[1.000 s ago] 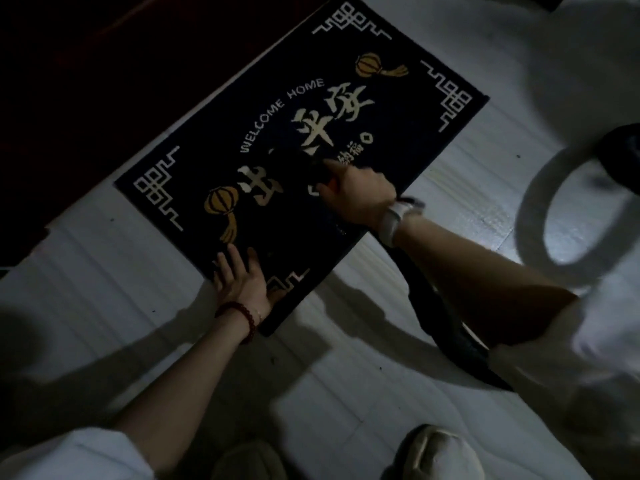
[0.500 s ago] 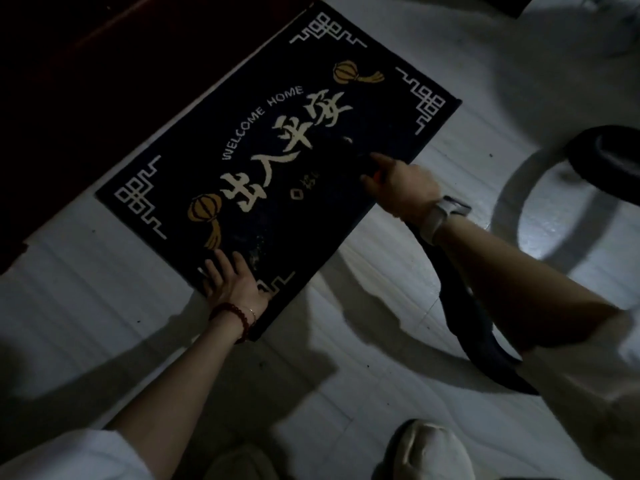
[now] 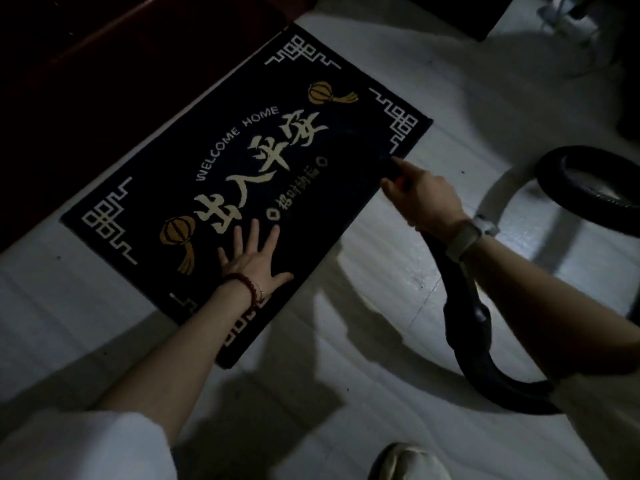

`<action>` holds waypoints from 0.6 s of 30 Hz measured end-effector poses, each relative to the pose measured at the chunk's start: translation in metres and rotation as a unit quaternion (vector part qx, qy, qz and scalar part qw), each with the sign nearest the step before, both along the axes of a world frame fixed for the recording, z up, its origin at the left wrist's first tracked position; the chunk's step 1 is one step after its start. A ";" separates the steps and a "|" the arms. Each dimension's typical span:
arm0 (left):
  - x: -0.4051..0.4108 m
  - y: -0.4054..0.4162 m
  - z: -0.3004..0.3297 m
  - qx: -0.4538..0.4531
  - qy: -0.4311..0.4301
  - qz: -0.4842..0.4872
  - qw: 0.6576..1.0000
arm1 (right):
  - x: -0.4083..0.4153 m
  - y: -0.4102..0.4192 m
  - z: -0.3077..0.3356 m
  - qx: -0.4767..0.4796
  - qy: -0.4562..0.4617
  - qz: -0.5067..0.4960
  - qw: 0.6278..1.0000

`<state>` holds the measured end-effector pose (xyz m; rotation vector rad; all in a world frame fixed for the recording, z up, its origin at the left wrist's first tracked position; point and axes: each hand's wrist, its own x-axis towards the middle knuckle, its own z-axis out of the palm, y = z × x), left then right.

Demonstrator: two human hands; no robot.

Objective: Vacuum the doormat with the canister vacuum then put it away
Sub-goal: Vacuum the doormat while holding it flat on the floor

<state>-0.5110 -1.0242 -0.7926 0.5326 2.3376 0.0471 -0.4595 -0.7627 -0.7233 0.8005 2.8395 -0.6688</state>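
Mat flat on floor, frame centre, long edge against dark threshold at 11 o'clock. Vacuuming mid-pass, judging by pose; stowing not begun. Right hand wrapped round nozzle at mat's 3 o'clock edge (tip too dark to read). Left hand flat, fingers splayed, pinning mat near 6 o'clock. Hose looping off toward 3–4 o'clock. Pale plank floor, dim room.

White short sleeves cover both upper arms. A dark red bead bracelet circles the left wrist; a pale-strapped watch the right. One light shoe shows.
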 end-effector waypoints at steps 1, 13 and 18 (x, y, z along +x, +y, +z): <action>-0.002 0.002 -0.003 -0.004 -0.006 0.005 1.000 | -0.007 0.016 -0.002 -0.004 0.002 -0.018 1.000; -0.001 0.008 -0.010 -0.033 -0.007 0.032 0.999 | 0.028 0.011 0.003 -0.151 -0.066 0.037 0.986; -0.001 0.009 -0.011 -0.040 -0.004 0.032 0.999 | -0.036 0.073 -0.004 -0.106 0.025 -0.091 0.990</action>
